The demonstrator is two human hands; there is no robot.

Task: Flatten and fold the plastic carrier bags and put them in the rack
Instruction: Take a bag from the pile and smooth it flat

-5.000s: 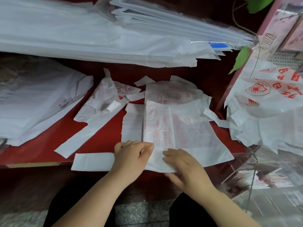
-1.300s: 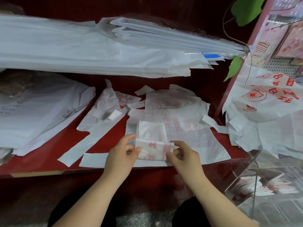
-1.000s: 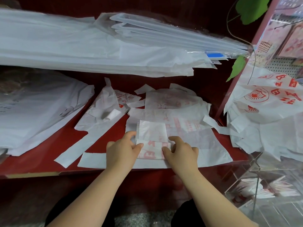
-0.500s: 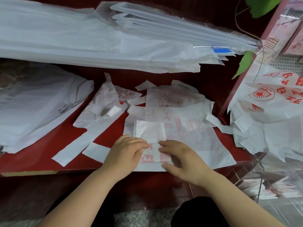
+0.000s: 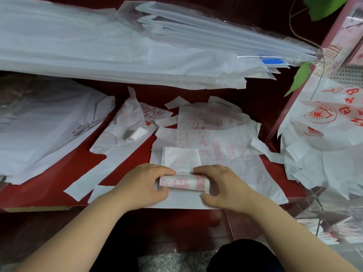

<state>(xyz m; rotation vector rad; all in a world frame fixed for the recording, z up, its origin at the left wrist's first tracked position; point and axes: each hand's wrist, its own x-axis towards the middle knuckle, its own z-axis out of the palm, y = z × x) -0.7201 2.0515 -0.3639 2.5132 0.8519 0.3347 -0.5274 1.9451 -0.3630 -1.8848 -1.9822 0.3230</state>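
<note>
A white carrier bag with red print (image 5: 181, 160) lies folded into a narrow strip on the red shelf (image 5: 59, 183), on top of other flattened bags. Its near end is rolled into a small fold (image 5: 183, 182). My left hand (image 5: 143, 183) grips the left end of that fold, fingers curled over it and thumb under. My right hand (image 5: 222, 185) grips the right end the same way. A clear rack (image 5: 318, 218) with folded bags inside stands at the lower right.
More flattened white bags (image 5: 206, 122) spread behind the strip, with a crumpled one (image 5: 127, 126) to the left. A big stack of white bags (image 5: 45, 130) fills the left. Long packs of bags (image 5: 137, 50) overhang above. Printed bags (image 5: 324, 134) hang at right.
Five seconds ago both hands pressed a wide flat bag. Since then it became a narrow strip, and in the last half second the hands lifted its near end into a rolled fold.
</note>
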